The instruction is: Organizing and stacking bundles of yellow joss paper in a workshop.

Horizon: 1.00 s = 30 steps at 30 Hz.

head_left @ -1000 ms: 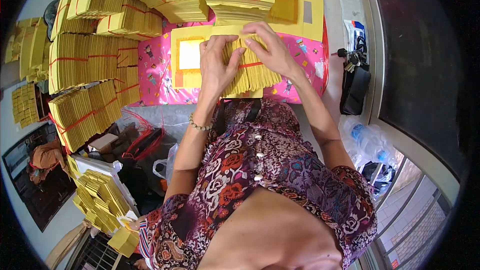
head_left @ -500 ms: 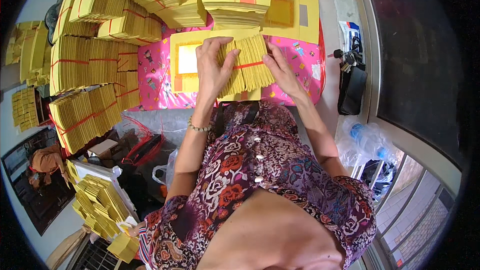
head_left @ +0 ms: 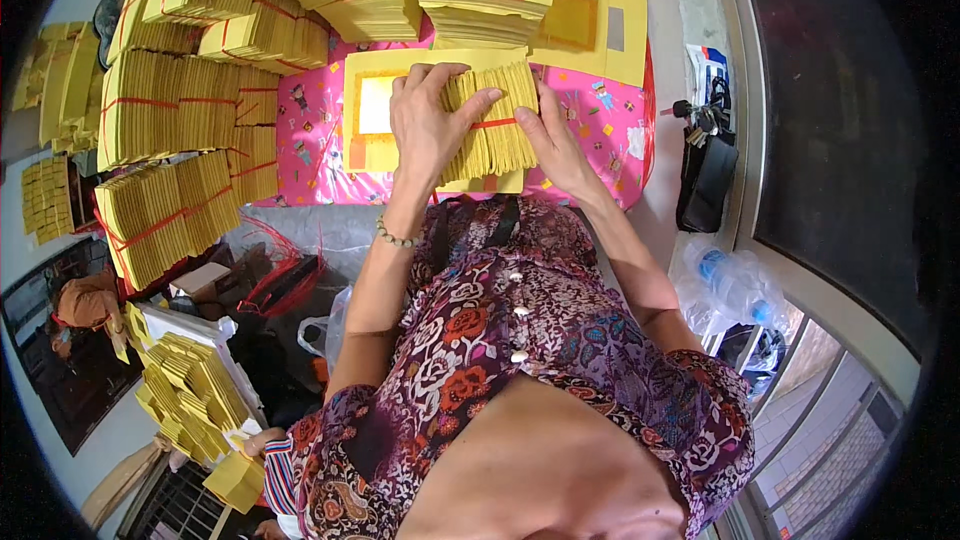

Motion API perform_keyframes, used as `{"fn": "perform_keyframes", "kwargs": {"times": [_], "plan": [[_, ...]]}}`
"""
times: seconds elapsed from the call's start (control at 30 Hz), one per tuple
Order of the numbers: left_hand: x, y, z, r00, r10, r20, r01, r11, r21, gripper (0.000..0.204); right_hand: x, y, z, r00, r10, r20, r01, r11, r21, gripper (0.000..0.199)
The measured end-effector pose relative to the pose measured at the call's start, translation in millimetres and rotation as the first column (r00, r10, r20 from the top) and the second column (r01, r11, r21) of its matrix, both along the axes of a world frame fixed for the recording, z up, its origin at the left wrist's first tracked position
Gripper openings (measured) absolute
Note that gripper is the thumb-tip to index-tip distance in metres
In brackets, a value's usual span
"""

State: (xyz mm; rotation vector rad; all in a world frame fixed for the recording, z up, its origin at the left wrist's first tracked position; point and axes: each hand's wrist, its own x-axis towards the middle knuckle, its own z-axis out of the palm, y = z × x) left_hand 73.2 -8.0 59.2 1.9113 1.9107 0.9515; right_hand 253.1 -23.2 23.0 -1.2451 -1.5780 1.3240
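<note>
Tabletop: a pink patterned cover on the tabletop (head_left: 310,185), spread across 12 o'clock, in a room stacked with yellow paper.
Yellow bundle: the yellow bundle (head_left: 505,147) of packed paper lies at 12 o'clock on flat yellow sheets (head_left: 390,62), a red band (head_left: 492,123) across it.
Hands: apart, with the bundle clamped between them; left hand (head_left: 425,125) at its 9 o'clock end, thumb over the top; right hand (head_left: 560,148) at its 3 o'clock end.
Neighbours: tall yellow stack (head_left: 482,27) beyond, at 12 o'clock; banded bundles (head_left: 145,120) at 10 o'clock; keys (head_left: 708,118) at 2 o'clock.
Risk: uneven squeezing could make the middle papers buckle or fan out; a loose band could slip off, and a sideways push might skew the sheets underneath.
</note>
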Motion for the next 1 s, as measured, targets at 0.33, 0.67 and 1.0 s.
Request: {"fn": "perform_keyframes", "kwargs": {"times": [0.33,0.67,1.0], "plan": [[-23,-14,-35,0.843,0.171,0.51,-0.155,0.985,-0.074,0.073,1,-3,8,0.982,-0.015,-0.187,-0.035,0.964,-0.263,0.058],[-25,-47,6,0.155,0.334,0.93,0.197,0.912,-0.36,0.079,-3,-16,15,0.878,-0.1,-0.468,-0.109,0.911,-0.399,0.065],[-23,-56,-1,0.415,-0.17,0.894,0.224,0.971,0.081,0.087,-7,-25,21,0.919,-0.009,-0.395,0.03,0.998,0.047,0.069]]}}
